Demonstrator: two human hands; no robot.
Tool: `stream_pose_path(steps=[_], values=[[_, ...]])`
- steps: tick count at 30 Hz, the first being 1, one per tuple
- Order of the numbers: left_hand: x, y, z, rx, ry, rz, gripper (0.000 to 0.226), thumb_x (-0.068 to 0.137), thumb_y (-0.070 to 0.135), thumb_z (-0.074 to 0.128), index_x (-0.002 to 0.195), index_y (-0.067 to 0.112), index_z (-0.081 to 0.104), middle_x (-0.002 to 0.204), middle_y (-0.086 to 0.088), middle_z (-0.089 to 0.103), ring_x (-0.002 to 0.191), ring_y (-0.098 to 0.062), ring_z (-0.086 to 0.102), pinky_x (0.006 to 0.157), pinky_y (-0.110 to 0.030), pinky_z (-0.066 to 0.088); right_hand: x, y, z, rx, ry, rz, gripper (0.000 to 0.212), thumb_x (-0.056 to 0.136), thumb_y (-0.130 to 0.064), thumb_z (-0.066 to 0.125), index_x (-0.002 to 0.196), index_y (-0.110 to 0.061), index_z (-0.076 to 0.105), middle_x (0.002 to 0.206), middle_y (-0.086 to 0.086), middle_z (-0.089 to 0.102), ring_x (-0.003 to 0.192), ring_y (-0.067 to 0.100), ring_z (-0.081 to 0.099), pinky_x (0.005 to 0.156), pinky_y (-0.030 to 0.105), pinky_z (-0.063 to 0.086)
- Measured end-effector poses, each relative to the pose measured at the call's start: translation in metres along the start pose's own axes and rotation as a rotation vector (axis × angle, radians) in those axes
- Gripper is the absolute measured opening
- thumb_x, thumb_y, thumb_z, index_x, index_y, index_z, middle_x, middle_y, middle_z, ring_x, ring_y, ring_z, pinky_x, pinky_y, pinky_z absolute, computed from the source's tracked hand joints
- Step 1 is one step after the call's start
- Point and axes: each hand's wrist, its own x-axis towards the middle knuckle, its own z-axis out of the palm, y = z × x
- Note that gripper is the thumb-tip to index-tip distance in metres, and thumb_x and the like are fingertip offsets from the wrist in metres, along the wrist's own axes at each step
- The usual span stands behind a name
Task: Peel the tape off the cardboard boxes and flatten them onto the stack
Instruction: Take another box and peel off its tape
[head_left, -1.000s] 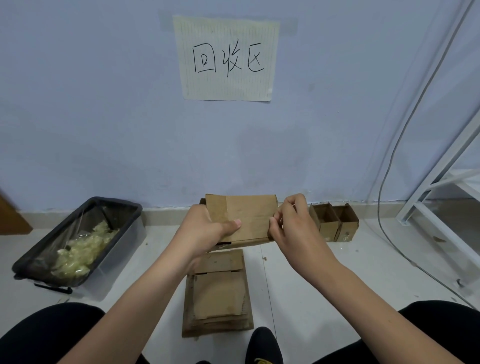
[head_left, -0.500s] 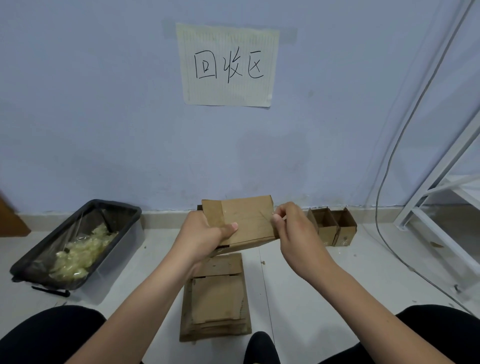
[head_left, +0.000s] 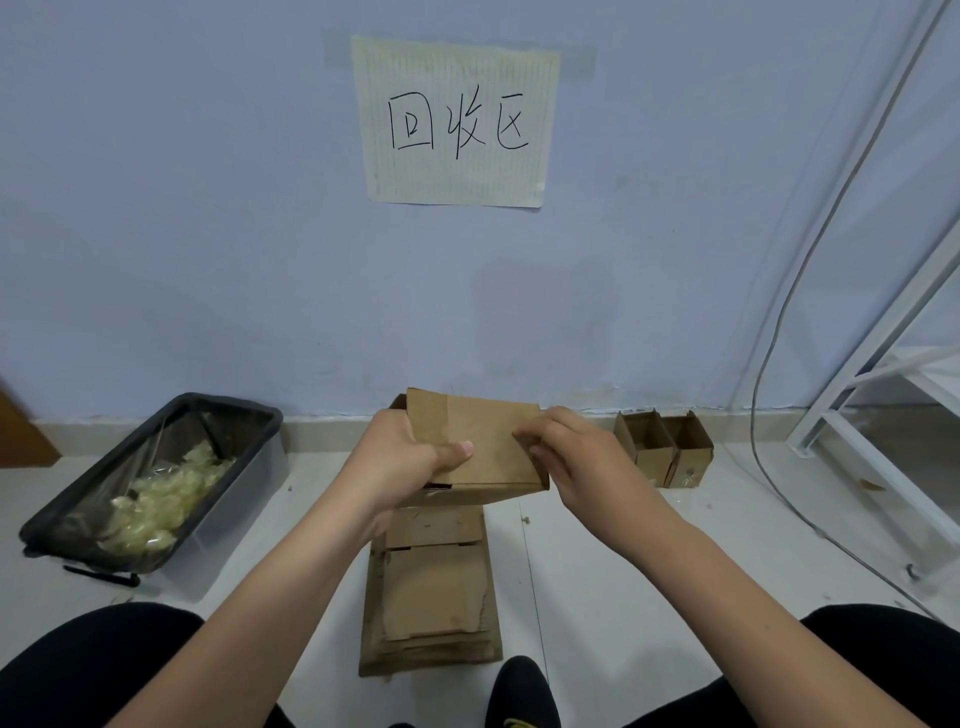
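A small brown cardboard box (head_left: 485, 447) hangs in the air above the floor, with a strip of clear tape down its left part. My left hand (head_left: 402, 460) grips the box's left end, thumb across its front face. My right hand (head_left: 563, 454) has its fingers curled at the box's right edge, fingertips pinching there; whether tape is between them is too small to tell. Directly below lies the stack of flattened cardboard (head_left: 431, 597) on the floor.
A black-lined plastic bin (head_left: 244, 421) holding crumpled clear tape stands at the left. Two open small boxes (head_left: 662, 447) sit against the wall at the right. A white metal frame (head_left: 878, 395) and a cable (head_left: 769, 410) are at far right. My knees and a shoe fill the bottom edge.
The box has tilted and dropped slightly. My right hand has slid from the box's upper right corner down onto its right edge, fingers curling further in.
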Motion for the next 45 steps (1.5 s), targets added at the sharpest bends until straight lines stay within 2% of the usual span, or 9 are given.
stream_pose_path(steps=[6,10,14,21,26,31,37,41,45], values=[[0.0,0.0,-0.001,-0.001,-0.012,-0.006,0.014,0.083,0.013,0.084,0.093,0.011,0.075,0.085,-0.001,0.079,0.08,-0.017,0.074,0.074,-0.034,0.058,-0.001,-0.007,-0.008,0.057,0.019,0.049,0.036,0.096,-0.003,0.051,0.121,-0.025,0.064,0.095,-0.013,0.047,0.08,0.007,0.053,0.068,0.016,0.044],[-0.001,0.001,0.0,-0.006,-0.008,-0.022,0.014,0.084,0.012,0.083,0.094,0.01,0.074,0.089,-0.004,0.078,0.082,-0.019,0.072,0.07,-0.029,0.054,0.0,-0.006,-0.008,0.047,0.021,0.07,0.023,0.098,-0.013,0.056,0.115,-0.017,0.072,0.099,-0.013,0.054,0.084,0.005,0.057,0.075,0.007,0.041],[-0.002,0.002,-0.001,-0.008,-0.006,-0.033,0.01,0.084,0.009,0.082,0.09,0.008,0.073,0.087,-0.004,0.078,0.08,-0.019,0.072,0.073,-0.029,0.055,0.002,-0.001,-0.008,-0.033,-0.037,0.001,0.018,0.098,-0.013,0.06,0.111,-0.012,0.073,0.106,-0.005,0.062,0.088,0.01,0.062,0.08,0.017,0.045],[-0.004,0.005,-0.002,-0.048,-0.038,-0.069,0.011,0.085,0.005,0.08,0.094,0.009,0.075,0.088,-0.003,0.08,0.074,-0.013,0.075,0.059,-0.021,0.055,0.003,0.001,-0.013,-0.031,-0.07,-0.018,0.011,0.099,-0.018,0.059,0.097,-0.012,0.068,0.099,-0.006,0.06,0.085,0.013,0.059,0.077,0.03,0.05],[-0.002,0.004,-0.004,-0.037,0.005,-0.104,0.012,0.085,0.007,0.081,0.095,0.009,0.074,0.09,-0.004,0.079,0.081,-0.019,0.075,0.065,-0.026,0.056,-0.001,-0.003,-0.014,0.184,0.04,0.071,0.01,0.097,-0.012,0.06,0.088,-0.016,0.062,0.091,-0.008,0.06,0.086,0.01,0.059,0.08,0.023,0.049],[0.002,0.002,-0.006,-0.016,0.054,-0.119,0.01,0.087,0.008,0.079,0.095,0.008,0.072,0.089,-0.006,0.078,0.08,-0.022,0.075,0.068,-0.029,0.059,0.0,-0.012,-0.019,0.515,0.132,0.369,0.009,0.095,-0.015,0.06,0.087,-0.016,0.062,0.093,-0.009,0.068,0.089,0.005,0.065,0.078,0.017,0.05],[0.002,0.0,-0.004,-0.051,0.013,-0.126,0.013,0.088,0.009,0.079,0.099,0.006,0.073,0.089,-0.006,0.079,0.079,-0.022,0.076,0.075,-0.032,0.061,0.003,-0.015,-0.026,0.811,0.263,0.503,0.006,0.087,0.0,0.064,0.083,0.005,0.062,0.096,-0.005,0.077,0.098,0.004,0.069,0.087,0.021,0.047],[0.004,-0.004,0.001,-0.012,0.016,-0.087,0.04,0.084,0.02,0.084,0.118,0.005,0.069,0.106,-0.006,0.077,0.093,-0.024,0.074,0.085,-0.038,0.06,0.005,-0.016,-0.027,0.871,0.28,0.526,0.004,0.084,0.006,0.06,0.084,0.01,0.059,0.089,0.006,0.077,0.097,0.017,0.072,0.092,0.04,0.054],[-0.002,-0.007,0.014,0.667,0.063,0.109,0.111,0.073,0.073,0.071,0.16,0.025,0.021,0.159,-0.008,0.038,0.148,-0.029,0.033,0.119,-0.046,0.033,0.004,-0.02,-0.016,0.877,0.244,0.551,0.007,0.09,0.005,0.054,0.086,0.0,0.057,0.08,0.009,0.073,0.073,0.021,0.065,0.074,0.036,0.054]])
